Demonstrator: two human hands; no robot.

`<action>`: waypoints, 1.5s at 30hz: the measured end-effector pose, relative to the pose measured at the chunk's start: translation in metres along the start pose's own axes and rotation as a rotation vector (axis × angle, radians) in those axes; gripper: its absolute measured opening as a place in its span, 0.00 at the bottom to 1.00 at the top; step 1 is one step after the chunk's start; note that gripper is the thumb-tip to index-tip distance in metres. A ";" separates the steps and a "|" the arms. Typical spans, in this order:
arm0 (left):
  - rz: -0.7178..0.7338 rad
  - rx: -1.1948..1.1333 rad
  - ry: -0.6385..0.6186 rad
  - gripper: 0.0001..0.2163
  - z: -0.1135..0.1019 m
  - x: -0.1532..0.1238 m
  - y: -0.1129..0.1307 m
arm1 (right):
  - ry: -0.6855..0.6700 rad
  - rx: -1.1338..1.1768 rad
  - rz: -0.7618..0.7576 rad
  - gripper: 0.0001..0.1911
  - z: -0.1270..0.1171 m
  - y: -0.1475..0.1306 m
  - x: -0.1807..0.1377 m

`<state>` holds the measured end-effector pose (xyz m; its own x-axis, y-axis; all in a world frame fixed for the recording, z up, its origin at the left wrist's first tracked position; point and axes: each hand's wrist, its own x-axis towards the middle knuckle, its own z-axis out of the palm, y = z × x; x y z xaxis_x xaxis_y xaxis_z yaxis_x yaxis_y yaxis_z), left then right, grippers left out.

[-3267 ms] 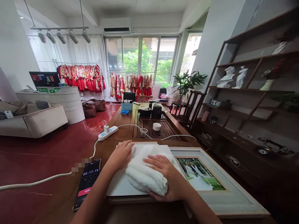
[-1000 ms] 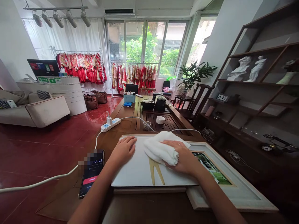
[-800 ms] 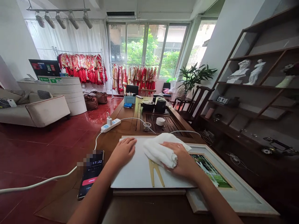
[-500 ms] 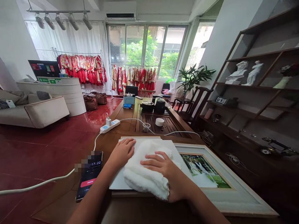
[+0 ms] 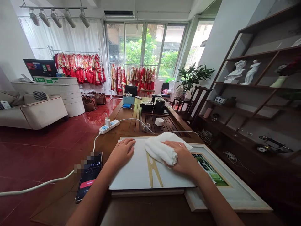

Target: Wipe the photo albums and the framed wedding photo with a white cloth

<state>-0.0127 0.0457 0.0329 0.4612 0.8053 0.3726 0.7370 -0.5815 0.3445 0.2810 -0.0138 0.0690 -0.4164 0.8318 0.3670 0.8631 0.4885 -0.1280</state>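
Note:
A white board (image 5: pixel 134 175) lies flat on top of a pale frame edge (image 5: pixel 150 193) on the table. My left hand (image 5: pixel 123 152) rests on its upper left part, fingers stretched out and holding nothing. Under my right hand (image 5: pixel 182 157) is a folded fluffy white towel (image 5: pixel 162 146), gripped and pressed on the board's upper right side. A yellowish A-shaped piece (image 5: pixel 153 171) shows on the board below the towel, its top end covered. To the right, a framed wedding photo (image 5: pixel 244 188) lies face up, partly hidden by my right arm.
A phone (image 5: pixel 89 179) lies left of my left forearm. Beyond the board are a power strip (image 5: pixel 109 126) with a white cable, a small jar (image 5: pixel 145 126), a white cup (image 5: pixel 159 121) on the tea tray and a black kettle (image 5: pixel 159 105). Shelves (image 5: pixel 254 84) stand on the right.
My right hand has slid the towel up and to the right, uncovering the A-shaped piece and most of the board. My left hand has stayed on the board.

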 end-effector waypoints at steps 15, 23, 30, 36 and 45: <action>0.012 0.019 0.001 0.17 0.002 0.000 -0.001 | -0.245 0.216 -0.288 0.36 -0.011 -0.060 0.004; -0.001 0.006 -0.009 0.17 0.001 0.000 -0.001 | -0.029 -0.005 -0.013 0.35 -0.006 -0.010 -0.002; -0.001 0.011 -0.004 0.17 0.000 0.001 0.000 | 0.007 -0.090 0.085 0.31 -0.005 -0.001 -0.001; -0.006 0.015 -0.016 0.17 -0.001 -0.001 0.001 | -0.068 -0.043 0.041 0.20 -0.019 -0.018 -0.002; -0.001 0.020 -0.011 0.17 0.001 0.000 0.000 | -0.160 0.056 -0.056 0.10 -0.038 -0.030 -0.012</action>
<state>-0.0126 0.0455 0.0323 0.4656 0.8072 0.3629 0.7471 -0.5783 0.3278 0.2710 -0.0486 0.1029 -0.5071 0.8323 0.2240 0.8222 0.5451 -0.1641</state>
